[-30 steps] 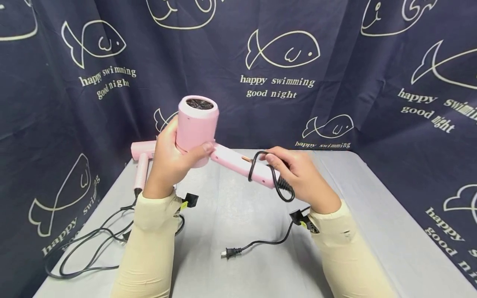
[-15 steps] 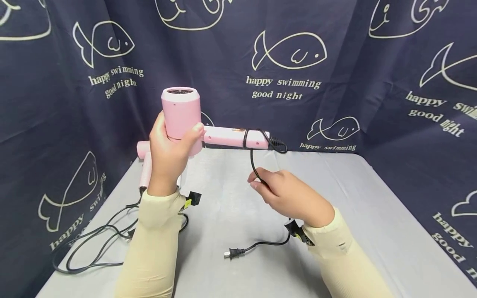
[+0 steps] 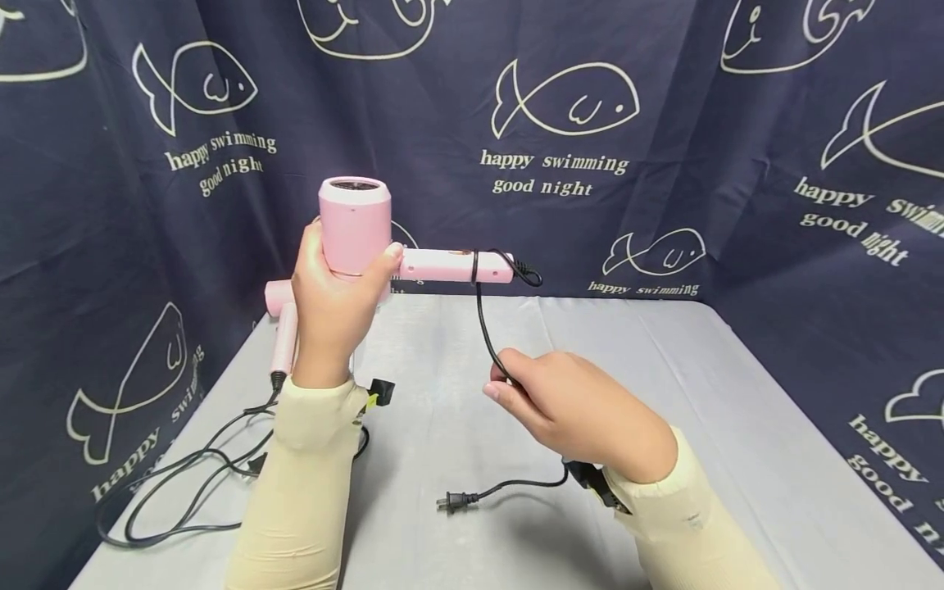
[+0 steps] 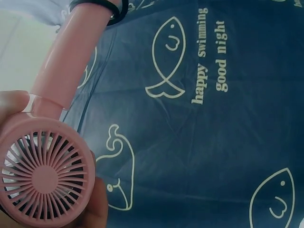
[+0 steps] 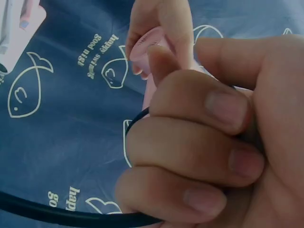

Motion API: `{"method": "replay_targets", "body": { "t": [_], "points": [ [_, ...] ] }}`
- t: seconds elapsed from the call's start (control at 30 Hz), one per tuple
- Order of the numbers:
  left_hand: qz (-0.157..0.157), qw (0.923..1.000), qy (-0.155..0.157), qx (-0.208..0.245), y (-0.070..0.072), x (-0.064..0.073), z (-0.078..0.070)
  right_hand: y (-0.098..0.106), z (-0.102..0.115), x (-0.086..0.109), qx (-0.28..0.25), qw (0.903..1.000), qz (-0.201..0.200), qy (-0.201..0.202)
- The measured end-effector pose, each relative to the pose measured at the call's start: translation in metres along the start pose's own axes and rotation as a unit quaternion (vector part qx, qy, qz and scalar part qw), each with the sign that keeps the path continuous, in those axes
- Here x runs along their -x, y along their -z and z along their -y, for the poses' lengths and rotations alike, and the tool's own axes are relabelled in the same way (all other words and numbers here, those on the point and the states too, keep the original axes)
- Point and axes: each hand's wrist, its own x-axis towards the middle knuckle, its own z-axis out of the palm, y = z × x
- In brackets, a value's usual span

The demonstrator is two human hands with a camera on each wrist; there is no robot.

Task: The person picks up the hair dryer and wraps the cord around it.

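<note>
A pink hair dryer [image 3: 356, 225] is held up above the table by my left hand [image 3: 329, 307], whose fingers and thumb wrap its barrel. Its handle points right, and a black cord [image 3: 483, 315] loops once round the handle's end before hanging down. My right hand [image 3: 583, 406] grips that cord below the handle, with its fingers curled in the right wrist view. The cord's plug [image 3: 457, 501] lies on the table to the left of the right forearm. In the left wrist view the dryer's round slatted grille [image 4: 45, 179] faces the camera.
Behind the left hand, a second pink hair dryer [image 3: 283, 340] stands at the table's left side. Its black cord [image 3: 133, 516] lies in loose coils at the left edge. A dark blue fish-print curtain [image 3: 560, 213] surrounds the grey table [image 3: 442, 393] at the back and sides.
The dryer has moved left and its handle has swung up to nearly level. My right hand has moved away from the handle, down toward me, drawing a length of cord with it.
</note>
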Motion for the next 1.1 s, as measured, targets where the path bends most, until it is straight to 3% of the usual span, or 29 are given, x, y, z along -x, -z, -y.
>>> {"method": "replay_targets", "body": {
  "t": [0.17, 0.33, 0.53, 0.67, 0.77, 0.87, 0.93, 1.03, 1.1],
  "points": [
    [0.015, 0.9993, 0.005, -0.034, -0.006, 0.003, 0.005, 0.000, 0.002, 0.001, 0.016, 0.9990, -0.029, 0.030],
    [0.031, 0.9986, 0.032, -0.030, -0.011, 0.005, 0.003, -0.004, 0.002, -0.003, -0.001, 0.9988, -0.012, 0.046],
    [0.027, 0.9971, 0.052, -0.048, -0.011, 0.006, 0.003, -0.008, 0.002, -0.005, 0.020, 0.9991, -0.004, 0.038],
    [0.044, 0.9956, 0.080, 0.020, -0.011, 0.005, 0.001, -0.012, -0.004, -0.006, 0.027, 0.9995, 0.013, -0.014],
    [0.060, 0.9895, 0.097, 0.089, -0.011, 0.005, -0.001, -0.021, -0.013, -0.012, 0.047, 0.9971, 0.030, -0.051],
    [0.073, 0.9856, 0.103, 0.112, -0.013, 0.006, -0.001, -0.032, -0.020, -0.019, 0.073, 0.9944, 0.041, -0.065],
    [0.074, 0.9892, 0.096, 0.082, -0.014, 0.007, 0.001, -0.034, -0.020, -0.020, 0.071, 0.9939, 0.051, -0.067],
    [0.060, 0.9959, 0.067, -0.009, -0.015, 0.007, 0.005, -0.030, -0.015, -0.016, 0.054, 0.9950, 0.063, -0.055],
    [0.049, 0.9960, 0.043, -0.062, -0.016, 0.006, 0.008, -0.022, -0.010, -0.012, 0.044, 0.9965, 0.058, -0.040]
  ]
}}
